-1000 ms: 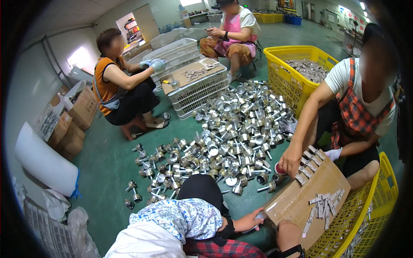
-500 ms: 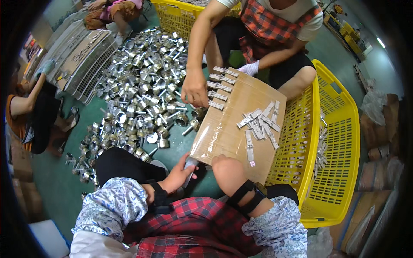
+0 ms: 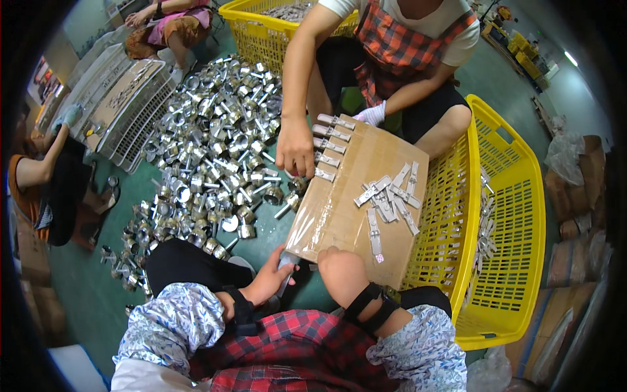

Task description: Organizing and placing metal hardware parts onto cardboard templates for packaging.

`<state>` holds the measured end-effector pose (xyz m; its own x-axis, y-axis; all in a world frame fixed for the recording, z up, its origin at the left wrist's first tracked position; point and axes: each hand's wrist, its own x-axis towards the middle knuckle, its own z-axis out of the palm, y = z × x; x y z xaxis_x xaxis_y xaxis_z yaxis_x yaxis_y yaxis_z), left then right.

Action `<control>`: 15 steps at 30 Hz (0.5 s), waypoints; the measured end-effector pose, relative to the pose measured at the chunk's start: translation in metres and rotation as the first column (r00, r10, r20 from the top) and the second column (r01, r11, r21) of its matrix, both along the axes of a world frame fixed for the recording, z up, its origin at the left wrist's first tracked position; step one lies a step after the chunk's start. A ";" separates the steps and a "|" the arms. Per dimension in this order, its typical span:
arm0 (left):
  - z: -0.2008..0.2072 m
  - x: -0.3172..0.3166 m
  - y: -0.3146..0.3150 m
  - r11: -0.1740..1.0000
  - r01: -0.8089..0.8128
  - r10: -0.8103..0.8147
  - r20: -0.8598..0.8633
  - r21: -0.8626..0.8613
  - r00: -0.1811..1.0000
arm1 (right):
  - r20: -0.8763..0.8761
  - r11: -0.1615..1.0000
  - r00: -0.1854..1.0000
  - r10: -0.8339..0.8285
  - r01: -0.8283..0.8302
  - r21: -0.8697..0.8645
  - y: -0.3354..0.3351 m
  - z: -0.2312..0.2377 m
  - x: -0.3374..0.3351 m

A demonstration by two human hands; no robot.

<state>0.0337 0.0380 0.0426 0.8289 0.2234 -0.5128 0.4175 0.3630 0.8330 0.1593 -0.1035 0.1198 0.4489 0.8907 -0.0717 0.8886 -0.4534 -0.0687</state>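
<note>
Looking down from the head view, we see our left hand (image 3: 271,279) with fingers curled around a small metal part (image 3: 285,266) just under the near corner of the cardboard sheet (image 3: 356,196). Our right hand (image 3: 341,271) rests at the sheet's near edge; whether its fingers grip, we cannot tell. A co-worker's hand (image 3: 295,151) lines up metal pieces (image 3: 328,147) along the far edge, while a loose cluster (image 3: 388,196) waits mid-sheet. We judge the sorting barely begun: the floor heap (image 3: 215,150) and yellow basket (image 3: 506,215) hold plenty.

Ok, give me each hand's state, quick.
Left hand: closed around a metal part.
Right hand: curled against the cardboard sheet; grip cannot be told.
</note>
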 end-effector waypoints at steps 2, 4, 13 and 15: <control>0.008 0.001 0.001 0.998 0.053 -0.055 -0.038 -0.044 0.998 | 0.022 0.999 1.000 -0.006 0.007 -0.038 -0.003 0.004 -0.002; 0.005 0.000 -0.003 0.999 0.041 -0.041 0.015 0.020 0.999 | -0.007 1.000 1.000 -0.021 0.021 0.004 -0.006 -0.005 -0.004; -0.017 -0.008 -0.001 0.999 0.045 -0.044 0.043 -0.020 0.998 | 0.048 1.000 0.999 -0.021 0.020 0.018 -0.005 -0.003 -0.010; -0.014 -0.006 0.000 0.999 0.040 -0.039 0.031 -0.026 0.999 | 0.041 0.999 0.999 -0.014 0.013 0.036 -0.004 -0.002 -0.008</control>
